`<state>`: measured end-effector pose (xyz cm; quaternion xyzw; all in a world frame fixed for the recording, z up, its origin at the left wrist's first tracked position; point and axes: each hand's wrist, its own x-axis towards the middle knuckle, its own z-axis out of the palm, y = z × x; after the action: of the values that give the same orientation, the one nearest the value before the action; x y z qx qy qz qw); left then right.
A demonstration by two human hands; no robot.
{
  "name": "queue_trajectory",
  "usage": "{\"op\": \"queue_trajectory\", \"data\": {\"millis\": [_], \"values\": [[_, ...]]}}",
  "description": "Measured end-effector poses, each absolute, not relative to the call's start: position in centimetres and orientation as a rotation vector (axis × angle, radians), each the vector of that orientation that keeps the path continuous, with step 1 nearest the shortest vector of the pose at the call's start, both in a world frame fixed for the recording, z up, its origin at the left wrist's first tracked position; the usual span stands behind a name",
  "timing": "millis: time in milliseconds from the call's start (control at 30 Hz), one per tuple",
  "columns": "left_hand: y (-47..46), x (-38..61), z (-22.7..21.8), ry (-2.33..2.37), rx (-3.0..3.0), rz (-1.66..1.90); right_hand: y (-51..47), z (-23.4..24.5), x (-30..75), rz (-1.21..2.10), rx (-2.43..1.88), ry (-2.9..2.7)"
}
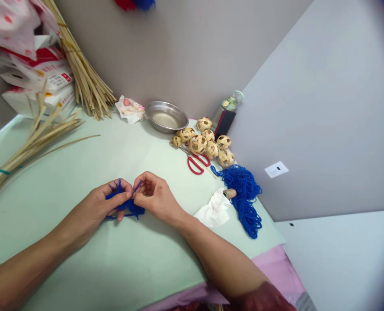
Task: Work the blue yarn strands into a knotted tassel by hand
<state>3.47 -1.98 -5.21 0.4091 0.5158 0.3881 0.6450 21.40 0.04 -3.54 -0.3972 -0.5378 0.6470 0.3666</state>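
Observation:
A small bundle of blue yarn (136, 209) is pinched between the thumb and fingers of my left hand (109, 199), its loose ends sticking up and hanging below. Close beside it, my right hand (155, 196) is closed in a pinch on a short strand of blue yarn (138, 186) at the bundle's upper side. The fingertips of both hands nearly meet. Part of the bundle is hidden behind my left fingers. Both hands are just over the pale green table covering (114, 263).
Red-handled scissors (196, 165) lie by several woven balls (197, 144). Blue yarn skeins (240, 183), a thread spool (230, 193) and crumpled tissue (214, 209) are at right. Behind stand a metal bowl (166, 117), bottle (231, 101) and phone (225, 123). Flat strips (39, 138) lie left.

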Motion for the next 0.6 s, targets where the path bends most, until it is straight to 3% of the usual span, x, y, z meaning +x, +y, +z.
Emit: {"op": "queue_trajectory", "data": {"millis": [600], "values": [[-1.93, 3.29, -5.04, 1.188, 1.027, 0.907, 0.12, -3.80, 21.44, 1.664, -1.076, -1.353]]}}
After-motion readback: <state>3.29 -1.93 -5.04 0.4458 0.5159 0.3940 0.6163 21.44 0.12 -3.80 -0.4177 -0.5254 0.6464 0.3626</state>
